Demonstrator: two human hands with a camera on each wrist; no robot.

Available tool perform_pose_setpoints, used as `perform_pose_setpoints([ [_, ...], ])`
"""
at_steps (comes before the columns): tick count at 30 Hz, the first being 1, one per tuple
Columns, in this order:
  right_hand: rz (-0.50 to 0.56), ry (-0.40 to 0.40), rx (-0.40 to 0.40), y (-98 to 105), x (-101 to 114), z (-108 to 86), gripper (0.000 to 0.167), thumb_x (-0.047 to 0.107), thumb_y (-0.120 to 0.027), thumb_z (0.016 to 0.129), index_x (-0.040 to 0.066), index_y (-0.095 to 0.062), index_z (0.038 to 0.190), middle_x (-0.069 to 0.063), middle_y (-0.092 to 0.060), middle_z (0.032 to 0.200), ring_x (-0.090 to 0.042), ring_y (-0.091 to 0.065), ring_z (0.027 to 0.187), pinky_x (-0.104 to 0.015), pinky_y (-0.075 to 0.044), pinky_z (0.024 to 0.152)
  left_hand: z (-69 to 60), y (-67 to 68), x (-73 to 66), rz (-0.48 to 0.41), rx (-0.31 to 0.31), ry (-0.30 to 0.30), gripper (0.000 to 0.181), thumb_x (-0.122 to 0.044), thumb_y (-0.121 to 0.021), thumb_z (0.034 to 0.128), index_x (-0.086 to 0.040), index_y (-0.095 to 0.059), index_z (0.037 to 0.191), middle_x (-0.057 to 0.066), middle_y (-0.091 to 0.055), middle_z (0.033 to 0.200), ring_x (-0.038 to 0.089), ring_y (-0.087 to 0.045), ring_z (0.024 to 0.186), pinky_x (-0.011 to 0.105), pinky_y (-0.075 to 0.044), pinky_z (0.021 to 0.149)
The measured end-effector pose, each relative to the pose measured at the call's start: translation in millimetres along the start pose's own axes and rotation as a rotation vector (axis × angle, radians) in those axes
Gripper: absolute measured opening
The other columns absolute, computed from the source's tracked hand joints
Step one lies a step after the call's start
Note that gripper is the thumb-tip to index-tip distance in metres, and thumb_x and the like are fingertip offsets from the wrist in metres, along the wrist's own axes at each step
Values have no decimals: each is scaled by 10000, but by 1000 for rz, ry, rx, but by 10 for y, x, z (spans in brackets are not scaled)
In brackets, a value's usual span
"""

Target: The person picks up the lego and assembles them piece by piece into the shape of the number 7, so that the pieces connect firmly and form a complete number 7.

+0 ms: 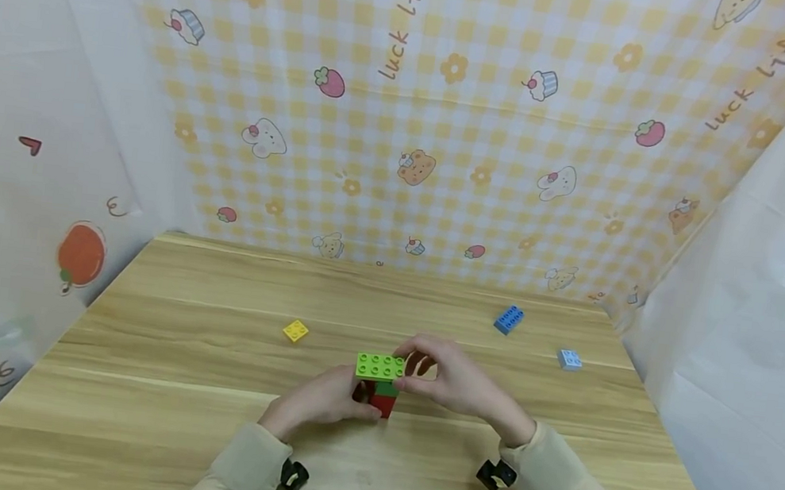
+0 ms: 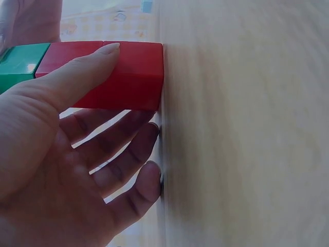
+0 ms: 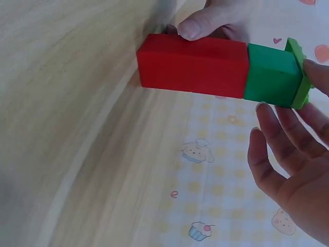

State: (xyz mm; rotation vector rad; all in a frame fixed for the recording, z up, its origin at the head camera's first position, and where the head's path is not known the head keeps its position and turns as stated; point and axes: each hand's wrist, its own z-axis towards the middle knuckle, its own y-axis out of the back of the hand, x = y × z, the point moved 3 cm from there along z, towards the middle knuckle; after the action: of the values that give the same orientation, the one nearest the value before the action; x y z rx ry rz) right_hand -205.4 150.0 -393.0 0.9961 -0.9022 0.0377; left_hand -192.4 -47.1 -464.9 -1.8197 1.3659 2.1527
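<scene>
A tower of toy building bricks stands upright on the table between both hands. Its lower part is red bricks (image 2: 139,77), with a green brick (image 3: 272,74) above them. A thin light-green plate brick (image 1: 380,367) with two rows of studs lies on top and overhangs the green brick. My left hand (image 1: 322,396) grips the red bricks low down, thumb on the near face and fingers behind. At the plate's right end, my right hand (image 1: 449,375) pinches it between thumb and fingers. Part of the tower is hidden under the plate in the head view.
On the wooden table (image 1: 191,383) lie a yellow brick (image 1: 296,331) at the left, a blue brick (image 1: 509,319) at the back right and a light-blue brick (image 1: 570,360) farther right. A checked cloth (image 1: 377,116) hangs behind, with white sheets at both sides.
</scene>
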Motion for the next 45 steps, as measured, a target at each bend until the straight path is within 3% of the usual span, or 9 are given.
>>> perform_pose_setpoints([
  [7,49,52,-57,-65,-55,-6,235,74,-736,880,79,-627,1088,-36,-648,1017,-156,-619,853,-422,-546,723,0,18,-9,-5,-2,-9,513,-246,-762,872,-221,-556,1341,-55,-625,1165,161,-581,1081,426,-446,947],
  [11,69,47,-65,-84,-64,-8,232,21,-728,870,33,-628,1080,-87,-657,1007,-200,-629,856,-402,-551,704,1,20,-2,-9,-7,0,513,-244,-768,866,-217,-561,1334,-47,-628,1167,159,-581,1080,429,-450,945],
  [15,71,12,-56,-81,-58,-28,225,76,-733,882,74,-645,1089,-46,-667,1021,-200,-635,876,-349,-551,706,-2,5,-4,-7,-6,-4,510,-248,-772,861,-219,-571,1329,-45,-632,1175,152,-581,1085,423,-452,946],
  [23,46,17,-54,-66,-18,-42,226,212,-739,894,168,-660,1101,61,-663,1039,-138,-622,930,-306,-553,687,-13,-11,-20,7,-22,9,498,-245,-784,849,-219,-587,1305,-32,-639,1164,165,-590,1071,429,-458,933],
  [37,-42,4,8,-35,100,17,172,199,-711,918,167,-648,1075,58,-659,1003,-110,-622,904,-263,-549,627,-20,-3,-6,-17,-29,-20,527,-226,-779,855,-231,-564,1336,-32,-622,1195,163,-575,1097,437,-442,953],
  [45,-34,5,-31,-66,66,-32,200,196,-732,899,154,-646,1075,45,-664,1007,-117,-636,876,-279,-549,648,-40,-12,-55,0,-21,5,528,-230,-777,856,-204,-560,1337,-14,-632,1179,182,-587,1081,446,-451,939],
])
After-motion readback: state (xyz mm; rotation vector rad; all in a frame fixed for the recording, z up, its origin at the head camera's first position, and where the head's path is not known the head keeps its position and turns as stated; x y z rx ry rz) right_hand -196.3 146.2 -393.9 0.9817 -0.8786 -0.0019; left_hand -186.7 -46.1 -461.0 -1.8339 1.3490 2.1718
